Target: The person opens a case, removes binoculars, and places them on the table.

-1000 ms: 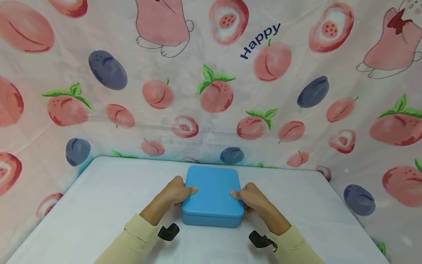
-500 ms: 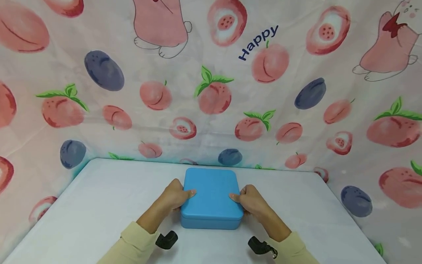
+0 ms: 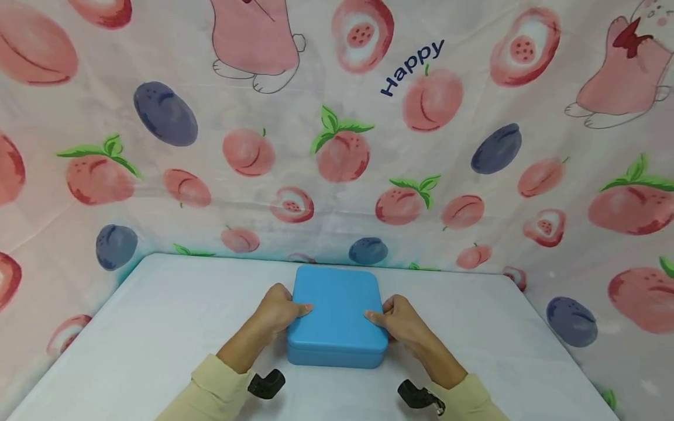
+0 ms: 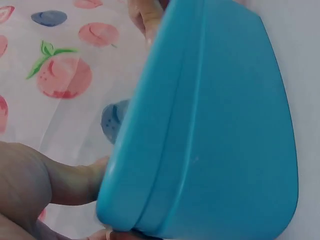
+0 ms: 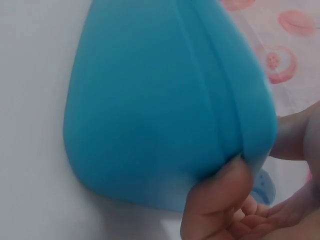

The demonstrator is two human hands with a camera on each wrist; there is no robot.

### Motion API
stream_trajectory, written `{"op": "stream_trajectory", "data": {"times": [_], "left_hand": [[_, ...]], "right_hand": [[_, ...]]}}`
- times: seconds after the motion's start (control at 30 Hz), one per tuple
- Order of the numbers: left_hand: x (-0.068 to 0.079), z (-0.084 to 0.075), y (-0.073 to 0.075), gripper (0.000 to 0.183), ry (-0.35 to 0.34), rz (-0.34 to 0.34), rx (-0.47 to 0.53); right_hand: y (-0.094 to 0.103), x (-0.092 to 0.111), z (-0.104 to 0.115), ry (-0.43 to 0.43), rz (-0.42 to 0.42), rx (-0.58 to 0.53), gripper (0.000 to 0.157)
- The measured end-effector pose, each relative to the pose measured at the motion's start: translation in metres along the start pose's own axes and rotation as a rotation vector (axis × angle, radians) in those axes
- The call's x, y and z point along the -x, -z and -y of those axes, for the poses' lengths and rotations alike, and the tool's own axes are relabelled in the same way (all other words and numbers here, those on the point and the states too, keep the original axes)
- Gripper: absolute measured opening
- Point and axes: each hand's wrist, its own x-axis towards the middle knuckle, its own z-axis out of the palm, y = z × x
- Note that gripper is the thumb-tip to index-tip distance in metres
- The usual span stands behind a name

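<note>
A light blue rectangular box point(image 3: 337, 307) with rounded corners and a fitted lid sits near the back middle of the white table. My left hand point(image 3: 279, 310) grips its left side, thumb over the lid's top. From the opposite side my right hand point(image 3: 402, 318) holds it the same way, its thumb on the lid. In the right wrist view, a curled finger point(image 5: 217, 195) presses at the seam under the rim of the lid point(image 5: 250, 100). The left wrist view shows the lid point(image 4: 145, 135) seated along the seam; my left fingertips are mostly hidden below the near corner.
The white table point(image 3: 158, 327) ends against a hanging cloth point(image 3: 326, 234) printed with peaches and plums, close behind the box. Black camera mounts point(image 3: 267, 384) hang beneath both wrists, low over the table in front of the box.
The head view has shifted slightly. Both hands keep their hold on the box's sides, with only small movement of the right hand, and the lid stays on.
</note>
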Motion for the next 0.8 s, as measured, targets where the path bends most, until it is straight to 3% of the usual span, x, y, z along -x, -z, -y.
{"op": "stream_trajectory", "data": {"times": [0.43,0.8], "left_hand": [[-0.001,0.002,0.002,0.041,0.0,0.0,0.053],[0.0,0.005,0.01,0.039,-0.018,-0.021,0.115]], "right_hand": [[-0.003,0.001,0.007,-0.054,-0.031,-0.004,0.035],[-0.001,0.007,0.018,-0.015,-0.074,0.012,0.034]]}}
